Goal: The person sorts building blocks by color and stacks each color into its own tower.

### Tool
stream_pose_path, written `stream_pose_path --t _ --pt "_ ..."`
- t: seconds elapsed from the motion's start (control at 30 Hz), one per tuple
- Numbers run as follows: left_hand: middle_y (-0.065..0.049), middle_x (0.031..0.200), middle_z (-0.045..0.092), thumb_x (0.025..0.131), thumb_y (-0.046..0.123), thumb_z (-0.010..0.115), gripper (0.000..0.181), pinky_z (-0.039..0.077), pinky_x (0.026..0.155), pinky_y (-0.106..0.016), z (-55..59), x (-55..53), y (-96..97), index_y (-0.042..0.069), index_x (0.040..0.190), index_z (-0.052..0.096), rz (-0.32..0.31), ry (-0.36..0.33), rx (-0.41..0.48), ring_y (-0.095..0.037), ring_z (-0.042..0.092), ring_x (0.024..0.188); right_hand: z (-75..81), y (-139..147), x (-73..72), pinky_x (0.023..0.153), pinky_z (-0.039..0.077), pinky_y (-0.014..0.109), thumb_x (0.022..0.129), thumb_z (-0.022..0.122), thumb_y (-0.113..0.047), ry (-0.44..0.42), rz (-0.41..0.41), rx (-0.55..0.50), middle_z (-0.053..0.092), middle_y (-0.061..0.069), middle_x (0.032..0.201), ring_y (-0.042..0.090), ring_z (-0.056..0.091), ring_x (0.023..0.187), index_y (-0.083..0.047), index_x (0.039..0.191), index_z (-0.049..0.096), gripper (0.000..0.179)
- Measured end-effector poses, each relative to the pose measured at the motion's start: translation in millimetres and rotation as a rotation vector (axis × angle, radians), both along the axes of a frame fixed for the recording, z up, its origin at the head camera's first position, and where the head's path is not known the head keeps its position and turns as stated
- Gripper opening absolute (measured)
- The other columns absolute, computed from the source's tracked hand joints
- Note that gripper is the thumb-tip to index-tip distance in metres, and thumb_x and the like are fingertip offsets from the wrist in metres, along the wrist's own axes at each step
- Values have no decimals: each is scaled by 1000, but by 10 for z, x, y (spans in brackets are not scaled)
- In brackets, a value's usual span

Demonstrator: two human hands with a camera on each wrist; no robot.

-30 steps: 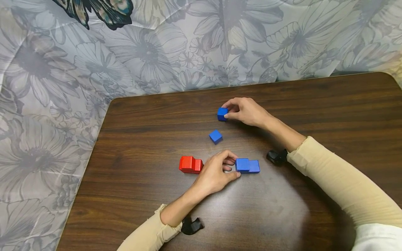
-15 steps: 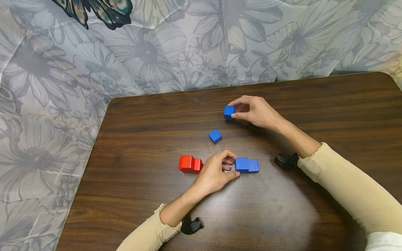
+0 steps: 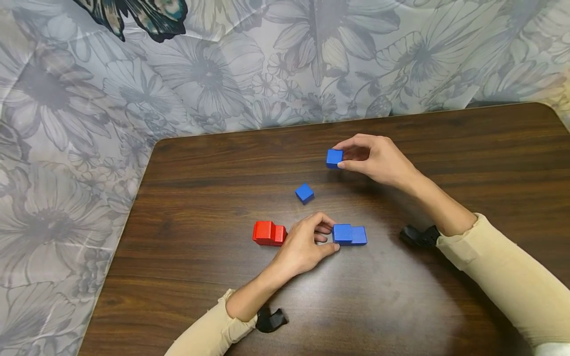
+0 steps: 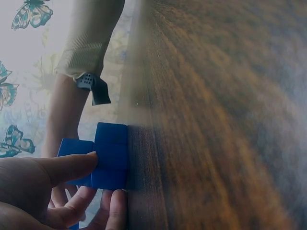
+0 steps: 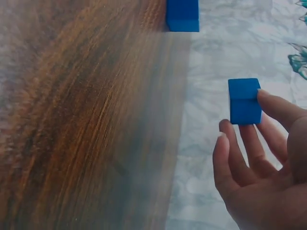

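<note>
My right hand (image 3: 383, 157) pinches a blue cube (image 3: 334, 158) between thumb and fingers, held above the table's far half. In the right wrist view this cube (image 5: 245, 101) shows raised off the wood. My left hand (image 3: 307, 244) holds a small build of blue blocks (image 3: 342, 233), taller on its left side and lower on its right. The left wrist view shows the left thumb (image 4: 72, 167) lying across the upper block, with fingers under the build's near end. A loose blue cube (image 3: 305, 193) rests on the table between the two hands.
Red blocks (image 3: 264, 232) stand left of my left hand, a taller part beside a lower one. All this is on a dark wood-grain table (image 3: 200, 178). Behind its far edge hangs a floral cloth (image 3: 213, 74). Black straps (image 3: 271, 320) sit at both wrists.
My right hand has moved to the right with the blue cube, leaving the loose cube further to its left. The left hand and both block builds stay in place.
</note>
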State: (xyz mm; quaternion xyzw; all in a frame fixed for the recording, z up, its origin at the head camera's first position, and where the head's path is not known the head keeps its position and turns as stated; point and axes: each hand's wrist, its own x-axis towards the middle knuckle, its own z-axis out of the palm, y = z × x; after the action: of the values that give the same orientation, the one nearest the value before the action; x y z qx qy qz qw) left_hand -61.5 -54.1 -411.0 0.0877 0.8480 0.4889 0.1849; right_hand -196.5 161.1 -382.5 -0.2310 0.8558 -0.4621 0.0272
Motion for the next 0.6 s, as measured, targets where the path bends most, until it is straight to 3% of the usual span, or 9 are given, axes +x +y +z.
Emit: stream_pose_path --t 0.6 --pt "-1 107 68 82 8 82 34 54 81 -21 -2 3 -1 13 112 66 -5 16 -1 -11 67 88 120 191 277 73 50 16 85 81 -12 76 20 -28 67 -8 101 8 63 85 -21 119 73 37"
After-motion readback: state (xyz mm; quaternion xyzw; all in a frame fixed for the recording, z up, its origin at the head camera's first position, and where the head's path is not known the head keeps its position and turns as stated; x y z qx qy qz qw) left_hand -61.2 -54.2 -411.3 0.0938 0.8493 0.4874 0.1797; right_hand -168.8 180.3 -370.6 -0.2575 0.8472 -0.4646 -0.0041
